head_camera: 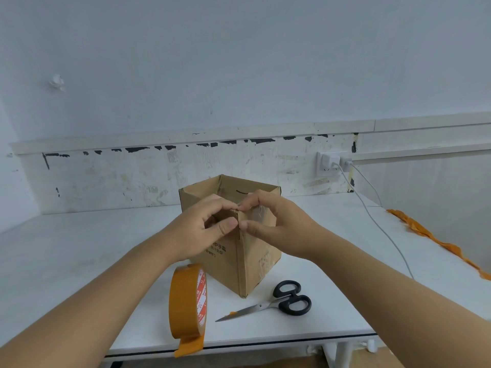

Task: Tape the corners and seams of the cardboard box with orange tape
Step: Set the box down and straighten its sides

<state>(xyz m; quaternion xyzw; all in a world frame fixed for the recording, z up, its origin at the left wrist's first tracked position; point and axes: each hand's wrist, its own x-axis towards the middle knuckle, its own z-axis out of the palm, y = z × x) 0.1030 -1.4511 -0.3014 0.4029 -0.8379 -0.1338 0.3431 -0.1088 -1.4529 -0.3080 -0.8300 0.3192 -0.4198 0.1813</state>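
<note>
While both hands are working the near top corner, the risks are stacking up.

Risk, box shifting: the cardboard box (233,245) is standing open-topped and looking light on the tabletop (79,243); a hard press at the corner could be tipping or sliding it toward the back of the frame.

Risk, tape roll: the orange tape roll (188,304) is standing on edge near the front edge of the tabletop, its loose end hanging over; a nudge from the left forearm could be sending it rolling off.

Risk, scissors: the scissors (276,304) are lying just right of the roll, blades pointing lower left, so a blind reach could be meeting the tips.

Left hand (202,232): curling at the corner, thumb pressing the left face, fingertips resting on the rim.

Right hand (279,224): mirroring it, thumb against the right face, fingers pinching over the rim.

Tape at the corner: I cannot tell whether a strip is lying under the thumbs.

Box position: sitting centre frame, directly under and between both hands, above the roll and scissors.
</note>
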